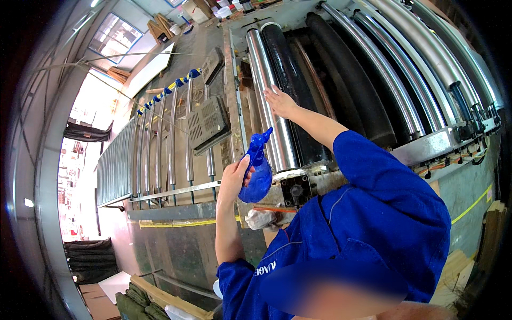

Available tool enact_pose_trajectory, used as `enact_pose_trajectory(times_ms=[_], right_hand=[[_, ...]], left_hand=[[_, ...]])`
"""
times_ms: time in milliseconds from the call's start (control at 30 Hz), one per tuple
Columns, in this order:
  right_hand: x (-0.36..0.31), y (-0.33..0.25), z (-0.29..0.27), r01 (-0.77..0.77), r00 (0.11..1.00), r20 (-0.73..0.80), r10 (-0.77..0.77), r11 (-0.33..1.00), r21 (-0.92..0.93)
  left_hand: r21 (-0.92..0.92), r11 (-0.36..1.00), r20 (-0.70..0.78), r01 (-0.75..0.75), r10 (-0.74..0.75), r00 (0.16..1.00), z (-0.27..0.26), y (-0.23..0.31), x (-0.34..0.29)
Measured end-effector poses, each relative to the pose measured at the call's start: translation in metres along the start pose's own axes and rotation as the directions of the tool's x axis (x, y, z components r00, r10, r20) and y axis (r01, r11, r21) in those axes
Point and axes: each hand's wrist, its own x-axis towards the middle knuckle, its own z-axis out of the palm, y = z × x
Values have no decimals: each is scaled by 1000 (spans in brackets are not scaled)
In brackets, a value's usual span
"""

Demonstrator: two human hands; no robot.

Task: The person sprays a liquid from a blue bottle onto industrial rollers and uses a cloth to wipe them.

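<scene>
Factory rollers [277, 106]; blue bottle [258, 173] between hands.

Grey vented panel [208, 124] leaning by railing [160, 144] (blue-yellow wrapped top); white rag [261, 218] below.

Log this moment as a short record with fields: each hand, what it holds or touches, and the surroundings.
left hand: left hand grips a blue spray bottle, nozzle pointing up toward the rollers
right hand: right hand reaches out, fingers spread on the shiny steel roller
beside it: black roller, then more curved steel rollers
clothing: blue work jacket sleeve
left of machine: rack of metal bars, grey vented panel
below bottle: crumpled whitish cloth on the machine edge
</scene>
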Motion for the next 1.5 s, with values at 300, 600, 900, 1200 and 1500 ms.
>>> enact_pose_trajectory(times_ms=[300,600,900,1200,1500], right_hand=[[7,14,-4,322,943,-23,-333,924,-205],[-4,14,-1,408,899,-140,-414,910,-72],[3,14,-2,396,907,-93,-410,907,-141],[-13,7,11,372,883,-274,-382,924,-89],[-23,10,-2,361,930,-91,-356,932,39]], left_hand=[[-22,999,-14,-29,29,999,2,8,6],[-46,998,31,-54,55,998,2,9,15],[-67,997,24,-35,37,999,0,11,7],[-111,993,-63,-25,18,998,-14,-16,27],[-63,998,-42,4,-7,999,-18,-14,21]])
